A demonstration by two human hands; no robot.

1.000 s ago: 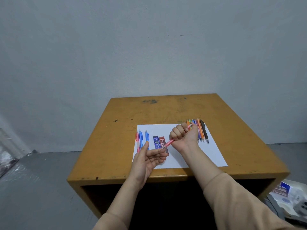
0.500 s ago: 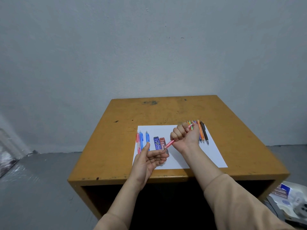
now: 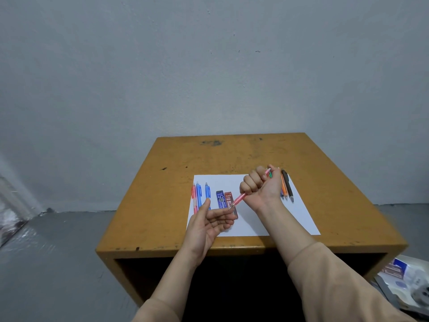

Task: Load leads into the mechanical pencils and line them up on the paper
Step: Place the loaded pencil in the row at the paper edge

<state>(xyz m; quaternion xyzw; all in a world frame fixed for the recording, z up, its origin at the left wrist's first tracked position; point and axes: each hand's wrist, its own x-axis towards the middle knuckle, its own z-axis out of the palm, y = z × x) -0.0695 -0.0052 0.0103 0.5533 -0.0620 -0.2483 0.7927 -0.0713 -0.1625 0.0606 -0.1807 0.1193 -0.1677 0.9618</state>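
My right hand (image 3: 261, 188) grips a pink mechanical pencil (image 3: 238, 200) in a fist, thumb at its top end, tip pointing down-left. The tip meets the index fingertip of my left hand (image 3: 209, 223), which is held palm up with fingers relaxed. On the white paper (image 3: 274, 219) lie a pink and two blue pencils (image 3: 199, 192) at the left. A blue lead case (image 3: 220, 199) and a red lead case (image 3: 228, 197) lie in the middle. Several more pencils (image 3: 286, 185), orange and dark among them, lie at the right, partly behind my right hand.
The paper lies near the front edge of a worn yellow wooden table (image 3: 162, 205) against a grey wall. Boxes and clutter (image 3: 408, 282) sit on the floor at the lower right. Something shiny lies on the floor at the far left (image 3: 11, 217).
My right hand shifted slightly to the right, uncovering less of the pencils behind it. The pencil tip stays against my left fingertips.
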